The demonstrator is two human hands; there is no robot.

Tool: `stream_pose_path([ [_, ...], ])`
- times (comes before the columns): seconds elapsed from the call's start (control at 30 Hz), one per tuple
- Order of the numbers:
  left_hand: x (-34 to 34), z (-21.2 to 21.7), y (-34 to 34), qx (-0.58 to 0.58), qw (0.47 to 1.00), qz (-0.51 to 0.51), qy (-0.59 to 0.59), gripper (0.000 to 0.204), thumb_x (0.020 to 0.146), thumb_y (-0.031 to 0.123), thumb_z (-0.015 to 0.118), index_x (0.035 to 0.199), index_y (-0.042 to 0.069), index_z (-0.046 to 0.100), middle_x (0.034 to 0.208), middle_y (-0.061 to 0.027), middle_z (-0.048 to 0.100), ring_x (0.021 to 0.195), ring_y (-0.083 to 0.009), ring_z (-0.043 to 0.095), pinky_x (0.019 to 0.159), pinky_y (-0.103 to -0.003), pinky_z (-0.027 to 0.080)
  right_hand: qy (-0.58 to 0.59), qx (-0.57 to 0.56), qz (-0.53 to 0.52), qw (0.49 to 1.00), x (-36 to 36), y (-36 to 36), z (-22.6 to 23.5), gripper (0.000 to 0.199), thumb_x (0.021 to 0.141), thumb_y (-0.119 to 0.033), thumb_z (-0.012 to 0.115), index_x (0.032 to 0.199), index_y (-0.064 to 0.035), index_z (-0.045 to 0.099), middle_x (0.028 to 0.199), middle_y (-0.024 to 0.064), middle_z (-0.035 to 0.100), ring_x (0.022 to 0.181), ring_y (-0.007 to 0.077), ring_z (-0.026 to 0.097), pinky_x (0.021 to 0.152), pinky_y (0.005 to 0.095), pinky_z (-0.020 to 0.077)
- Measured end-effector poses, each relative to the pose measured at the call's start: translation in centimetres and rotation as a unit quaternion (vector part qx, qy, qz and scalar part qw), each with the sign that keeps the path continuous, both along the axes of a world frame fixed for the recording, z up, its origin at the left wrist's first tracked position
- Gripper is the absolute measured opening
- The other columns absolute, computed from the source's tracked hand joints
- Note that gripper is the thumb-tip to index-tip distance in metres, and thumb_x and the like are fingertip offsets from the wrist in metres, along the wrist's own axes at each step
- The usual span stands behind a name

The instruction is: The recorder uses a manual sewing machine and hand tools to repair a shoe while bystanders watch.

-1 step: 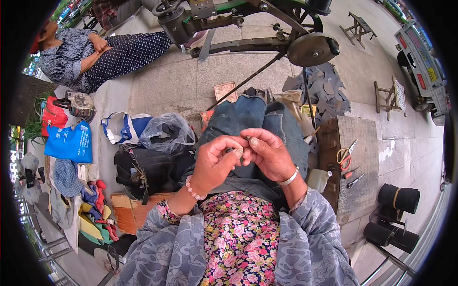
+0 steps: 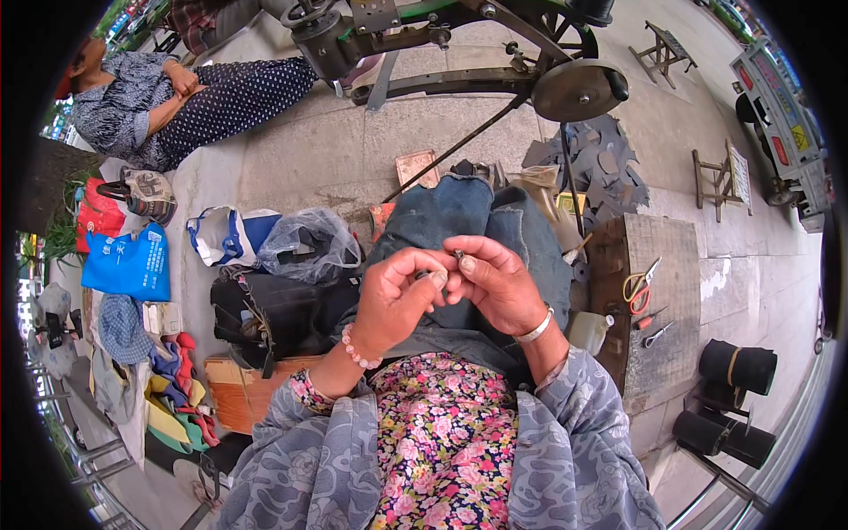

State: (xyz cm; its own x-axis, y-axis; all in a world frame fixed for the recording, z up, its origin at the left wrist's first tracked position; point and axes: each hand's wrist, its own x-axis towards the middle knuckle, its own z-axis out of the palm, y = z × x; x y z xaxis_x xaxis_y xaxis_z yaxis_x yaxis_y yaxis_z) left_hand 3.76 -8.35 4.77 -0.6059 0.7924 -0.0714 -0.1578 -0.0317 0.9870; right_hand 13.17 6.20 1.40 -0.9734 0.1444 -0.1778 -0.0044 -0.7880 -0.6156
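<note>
My left hand (image 2: 399, 293) and my right hand (image 2: 503, 290) meet above my lap, fingertips touching. Both are closed in a pinch. A tiny dark piece (image 2: 458, 253), metallic in look, pokes out between the right thumb and forefinger. Under my left thumb a bit of something dark shows too, mostly covered by the fingers; its kind I cannot make out. Beneath the hands, worn blue denim cloth (image 2: 442, 212) covers my knees.
Ahead stands a hand-cranked sewing machine (image 2: 579, 91). On the right, a wooden board (image 2: 662, 309) bears orange-handled scissors (image 2: 638, 296) and small tools. At left are a clear plastic bag (image 2: 309, 247), a black bag (image 2: 283, 314) and a seated person (image 2: 132, 106). Black rolls (image 2: 740, 367) lie far right.
Almost nothing differs. My fingers have shifted very slightly around the small dark piece.
</note>
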Motion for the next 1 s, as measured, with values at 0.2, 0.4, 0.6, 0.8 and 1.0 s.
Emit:
stream_pose_path([
  [0.2,-0.6,-0.1,0.1,0.013,0.999,0.018,-0.044,0.013,0.088,0.009,0.054,0.093,-0.002,0.06,0.093,-0.0079,0.064,0.062,-0.0055,0.056,0.054,-0.019,0.046,0.006,0.016,0.012,1.0,-0.4,0.3,0.0,0.032,0.092,-0.007,0.05,0.122,0.0004,0.047,0.102,0.0108,0.06,0.08,0.0156,0.063,0.075,0.0298,0.054],
  [0.4,-1.0,0.4,0.5,0.005,0.997,0.029,0.067,0.009,0.088,0.006,0.053,0.091,-0.001,0.058,0.091,-0.0102,0.063,0.065,-0.0085,0.057,0.056,-0.022,0.048,0.039,-0.104,0.005,0.994,-0.8,1.1,-0.7,0.032,0.094,-0.013,0.048,0.122,0.0014,0.046,0.102,0.0135,0.06,0.083,0.0183,0.064,0.071,0.0281,0.0562],
  [0.6,-0.8,1.1,1.0,-0.038,0.934,0.073,0.348,0.004,0.079,-0.001,0.06,0.082,0.0,0.057,0.072,-0.005,0.06,0.055,-0.0073,0.054,0.047,-0.022,0.042,0.055,-0.234,0.013,0.971,-0.9,0.7,-1.1,0.032,0.094,-0.02,0.048,0.118,0.0021,0.047,0.098,0.0135,0.061,0.08,0.0172,0.065,0.063,0.026,0.0564],
  [0.8,-0.7,0.8,1.5,-0.026,0.895,0.098,0.434,0.009,0.074,-0.003,0.061,0.08,0.002,0.057,0.065,-0.0071,0.057,0.046,-0.0134,0.052,0.042,-0.027,0.04,0.039,-0.265,0.015,0.963,-1.2,0.3,-1.4,0.031,0.095,-0.026,0.046,0.113,0.0004,0.049,0.09,0.0105,0.061,0.07,0.0132,0.063,0.058,0.0253,0.0544],
  [1.0,-0.2,1.3,1.2,-0.05,0.853,0.088,0.513,0.014,0.068,0.0,0.06,0.078,0.005,0.052,0.064,-0.009,0.056,0.053,-0.0282,0.057,0.047,-0.037,0.044,0.025,-0.263,0.017,0.964,-0.6,-0.2,-1.4,0.031,0.096,-0.029,0.043,0.111,-0.0018,0.05,0.084,0.0079,0.061,0.061,0.0128,0.058,0.056,0.0279,0.0519],
])
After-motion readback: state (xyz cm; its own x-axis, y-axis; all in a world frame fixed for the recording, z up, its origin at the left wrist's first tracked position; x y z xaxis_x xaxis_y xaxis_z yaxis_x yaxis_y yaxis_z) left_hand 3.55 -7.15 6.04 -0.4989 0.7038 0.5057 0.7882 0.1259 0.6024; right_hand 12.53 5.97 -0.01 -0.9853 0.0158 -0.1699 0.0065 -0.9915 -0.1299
